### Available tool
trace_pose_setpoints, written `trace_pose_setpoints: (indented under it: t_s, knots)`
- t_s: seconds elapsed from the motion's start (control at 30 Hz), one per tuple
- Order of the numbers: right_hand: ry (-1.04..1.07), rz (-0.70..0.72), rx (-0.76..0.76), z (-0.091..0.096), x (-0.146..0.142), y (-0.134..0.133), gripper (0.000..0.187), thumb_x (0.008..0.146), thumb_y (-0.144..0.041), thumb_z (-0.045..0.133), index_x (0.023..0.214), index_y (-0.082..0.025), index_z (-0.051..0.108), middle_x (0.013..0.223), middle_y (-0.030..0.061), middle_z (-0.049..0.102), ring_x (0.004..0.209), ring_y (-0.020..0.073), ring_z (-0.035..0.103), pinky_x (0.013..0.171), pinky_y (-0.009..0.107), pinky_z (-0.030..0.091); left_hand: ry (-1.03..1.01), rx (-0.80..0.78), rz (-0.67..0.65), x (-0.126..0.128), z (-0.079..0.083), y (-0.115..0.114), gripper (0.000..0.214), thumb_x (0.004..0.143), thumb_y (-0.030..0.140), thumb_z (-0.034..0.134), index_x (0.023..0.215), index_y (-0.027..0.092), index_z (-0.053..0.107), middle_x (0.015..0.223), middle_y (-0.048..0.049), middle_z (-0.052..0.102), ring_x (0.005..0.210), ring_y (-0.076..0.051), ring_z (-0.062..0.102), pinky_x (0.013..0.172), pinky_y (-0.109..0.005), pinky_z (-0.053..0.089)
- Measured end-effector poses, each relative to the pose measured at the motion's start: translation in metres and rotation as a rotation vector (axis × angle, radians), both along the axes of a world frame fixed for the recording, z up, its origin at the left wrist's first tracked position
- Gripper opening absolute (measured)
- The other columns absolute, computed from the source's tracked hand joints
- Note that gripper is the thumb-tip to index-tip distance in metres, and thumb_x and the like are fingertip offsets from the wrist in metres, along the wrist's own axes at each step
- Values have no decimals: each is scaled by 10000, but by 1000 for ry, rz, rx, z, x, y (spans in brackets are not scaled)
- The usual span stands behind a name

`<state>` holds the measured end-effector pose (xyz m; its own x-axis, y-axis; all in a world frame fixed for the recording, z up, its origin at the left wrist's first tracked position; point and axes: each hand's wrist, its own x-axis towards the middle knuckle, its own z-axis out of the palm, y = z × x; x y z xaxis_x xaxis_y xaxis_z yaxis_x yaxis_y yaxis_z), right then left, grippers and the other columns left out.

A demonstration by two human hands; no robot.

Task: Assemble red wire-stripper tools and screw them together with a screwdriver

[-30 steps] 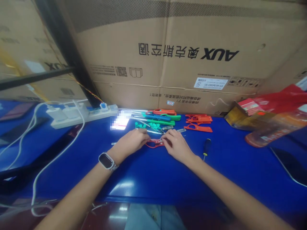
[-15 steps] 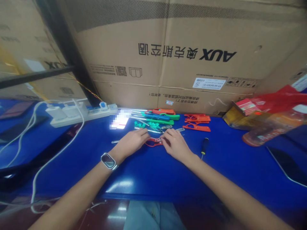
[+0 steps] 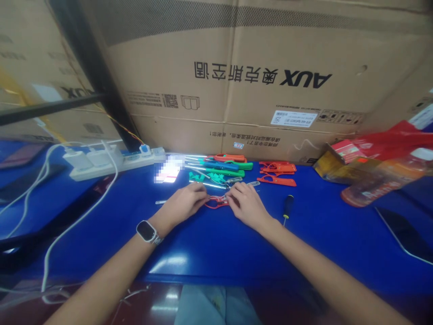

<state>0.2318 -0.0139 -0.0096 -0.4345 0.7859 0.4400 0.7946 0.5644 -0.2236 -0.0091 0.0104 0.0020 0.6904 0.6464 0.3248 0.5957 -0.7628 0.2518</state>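
Observation:
Between my two hands lies an orange half-shell of a long-nosed lighter [image 3: 216,206], with a ring-shaped opening and small pale parts inside it. My left hand [image 3: 186,201] has its fingers pinched at the shell's left end. A metal tube end [image 3: 160,202] shows left of that hand; whether it joins the shell is hidden. My right hand [image 3: 248,203] is closed at the shell's right end, its fingertips over the pale parts. Just behind are teal small parts [image 3: 198,177], clear slim pieces [image 3: 234,179] and lighters with coloured handles [image 3: 230,165].
Orange half-shells [image 3: 277,180] are stacked at the back right. A screwdriver [image 3: 288,205] lies right of my right hand. Further right are a drink bottle [image 3: 382,183] and a phone [image 3: 402,230]. A power strip [image 3: 91,169] with white cables sits left; a large carton [image 3: 230,104] stands behind.
My left hand has shifted slightly left and its wrist has turned, so more of the orange shell's left end shows. The right hand has hardly moved.

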Motion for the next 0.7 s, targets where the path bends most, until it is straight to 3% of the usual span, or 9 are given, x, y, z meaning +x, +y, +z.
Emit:
trace_pose_setpoints:
  t_s: [0.27, 0.47, 0.7]
  knots:
    - [-10, 2, -24, 2, 0, -1, 143, 965, -181, 519, 915, -191, 653, 956, 65, 668, 931, 225, 552, 809, 367, 375, -150, -182, 66, 7, -3, 5, 211, 955, 319, 573, 1056, 202, 716, 1013, -59, 662, 891, -178, 648, 842, -313, 523]
    - [-2, 12, -12, 0, 0, 0, 147, 967, -181, 514, 912, -188, 651, 955, 69, 666, 935, 226, 551, 814, 366, 380, -188, -265, 73, 14, -5, 6, 168, 937, 217, 582, 991, 204, 741, 971, -44, 668, 816, -148, 647, 786, -272, 513]
    - [-6, 17, -6, 1, 0, 0, 147, 971, -183, 514, 923, -186, 653, 960, 65, 665, 938, 223, 548, 811, 361, 370, -211, -194, 86, 11, -5, 4, 139, 935, 236, 610, 901, 175, 730, 895, -39, 646, 766, -144, 621, 727, -264, 497]
